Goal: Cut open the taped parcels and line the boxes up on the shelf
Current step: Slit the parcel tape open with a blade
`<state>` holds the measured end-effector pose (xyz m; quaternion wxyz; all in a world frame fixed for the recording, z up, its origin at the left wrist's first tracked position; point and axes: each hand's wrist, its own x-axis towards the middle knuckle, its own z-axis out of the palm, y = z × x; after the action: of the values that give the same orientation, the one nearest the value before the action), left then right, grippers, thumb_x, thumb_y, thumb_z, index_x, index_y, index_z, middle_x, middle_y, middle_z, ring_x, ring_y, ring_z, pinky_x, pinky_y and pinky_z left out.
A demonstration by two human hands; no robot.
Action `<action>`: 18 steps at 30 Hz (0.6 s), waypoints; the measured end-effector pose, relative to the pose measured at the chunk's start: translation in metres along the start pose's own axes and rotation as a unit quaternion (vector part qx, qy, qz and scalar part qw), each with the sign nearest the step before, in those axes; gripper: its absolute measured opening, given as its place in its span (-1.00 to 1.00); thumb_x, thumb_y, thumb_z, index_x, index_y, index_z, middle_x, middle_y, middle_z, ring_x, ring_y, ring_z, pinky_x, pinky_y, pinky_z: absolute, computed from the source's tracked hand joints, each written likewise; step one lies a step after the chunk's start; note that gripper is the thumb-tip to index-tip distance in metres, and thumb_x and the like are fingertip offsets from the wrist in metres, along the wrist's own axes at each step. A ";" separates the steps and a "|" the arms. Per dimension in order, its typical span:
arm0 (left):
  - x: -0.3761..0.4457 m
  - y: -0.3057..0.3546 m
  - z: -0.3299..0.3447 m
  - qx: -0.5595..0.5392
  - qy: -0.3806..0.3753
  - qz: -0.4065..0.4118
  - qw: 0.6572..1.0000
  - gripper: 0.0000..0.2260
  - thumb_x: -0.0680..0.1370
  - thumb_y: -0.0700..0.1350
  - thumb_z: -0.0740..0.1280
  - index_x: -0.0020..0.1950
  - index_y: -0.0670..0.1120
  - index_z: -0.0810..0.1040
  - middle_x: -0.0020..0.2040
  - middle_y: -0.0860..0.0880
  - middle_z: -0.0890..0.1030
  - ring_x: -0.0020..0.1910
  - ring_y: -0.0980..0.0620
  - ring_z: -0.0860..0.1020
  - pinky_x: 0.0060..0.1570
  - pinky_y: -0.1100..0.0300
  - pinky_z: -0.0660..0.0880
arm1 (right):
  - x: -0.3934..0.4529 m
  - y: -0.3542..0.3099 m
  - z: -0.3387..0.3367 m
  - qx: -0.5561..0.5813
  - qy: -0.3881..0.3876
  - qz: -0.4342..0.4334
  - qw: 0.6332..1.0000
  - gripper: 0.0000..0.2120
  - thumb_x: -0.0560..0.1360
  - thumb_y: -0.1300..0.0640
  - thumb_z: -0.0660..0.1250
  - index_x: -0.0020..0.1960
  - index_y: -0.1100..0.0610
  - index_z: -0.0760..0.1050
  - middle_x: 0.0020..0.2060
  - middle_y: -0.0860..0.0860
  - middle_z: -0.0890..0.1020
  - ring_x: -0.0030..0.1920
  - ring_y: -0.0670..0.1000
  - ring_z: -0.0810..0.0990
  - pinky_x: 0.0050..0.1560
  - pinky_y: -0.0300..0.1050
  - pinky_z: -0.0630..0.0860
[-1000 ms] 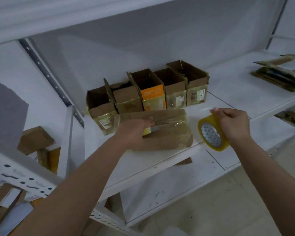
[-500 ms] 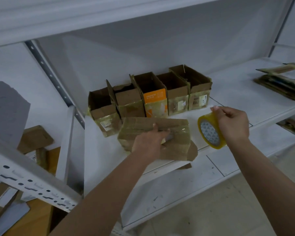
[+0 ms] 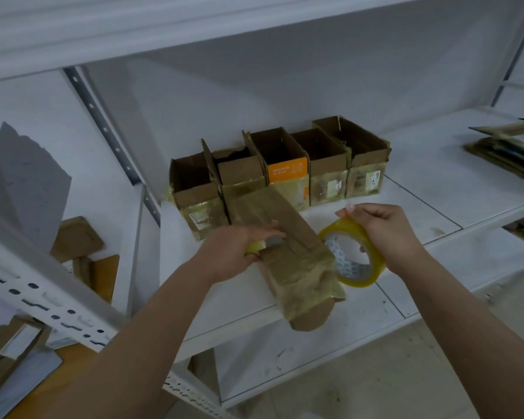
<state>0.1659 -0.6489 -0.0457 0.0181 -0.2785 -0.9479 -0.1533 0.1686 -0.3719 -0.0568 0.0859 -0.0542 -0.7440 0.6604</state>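
A white metal shelf (image 3: 421, 189) stands against a pale wall, five opened boxes (image 3: 280, 167) lined along its back. A taped parcel (image 3: 291, 255) lies diagonally over the front edge. The left hand (image 3: 239, 249) grips it; the right hand (image 3: 387, 231) holds a tape roll (image 3: 353, 258).

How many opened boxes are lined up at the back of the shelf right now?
5, side by side: far-left box, second, orange-labelled third, fourth, far-right fifth.
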 end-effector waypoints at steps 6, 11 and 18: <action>0.003 -0.021 -0.003 0.050 0.037 -0.070 0.996 -0.51 0.56 -0.05 0.38 0.45 0.23 0.36 0.39 0.15 0.48 0.30 0.00 0.51 0.18 0.11 0.46 | -0.011 -0.005 0.017 0.004 0.006 -0.007 1.000 -0.83 0.57 0.10 0.35 -0.12 0.08 0.70 -0.23 -0.11 0.70 -0.34 -0.22 0.60 -0.43 -0.40 0.46; 0.004 -0.032 -0.002 0.020 0.007 -0.076 0.997 -0.56 0.59 -0.07 0.33 0.42 0.24 0.39 0.42 0.18 0.44 0.34 0.02 0.46 0.26 0.06 0.43 | -0.015 -0.003 0.027 -0.009 0.015 0.005 1.000 -0.82 0.57 0.09 0.36 -0.16 0.04 0.70 -0.20 -0.09 0.71 -0.27 -0.16 0.60 -0.25 -0.22 0.54; 0.003 -0.033 0.000 -0.049 0.048 -0.085 0.994 -0.60 0.60 -0.18 0.28 0.43 0.04 0.43 0.27 -0.03 0.58 0.20 -0.09 0.55 0.13 0.01 0.52 | -0.012 -0.012 0.021 -0.070 0.043 -0.015 0.997 -0.83 0.53 -0.01 0.40 -0.21 -0.10 0.70 -0.18 -0.14 0.71 -0.07 0.01 0.65 0.05 0.21 0.60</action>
<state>0.1458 -0.6738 -0.0544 0.0373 -0.1893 -0.9577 -0.2135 0.1765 -0.3963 -0.0477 0.1240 -0.0775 -0.7846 0.6025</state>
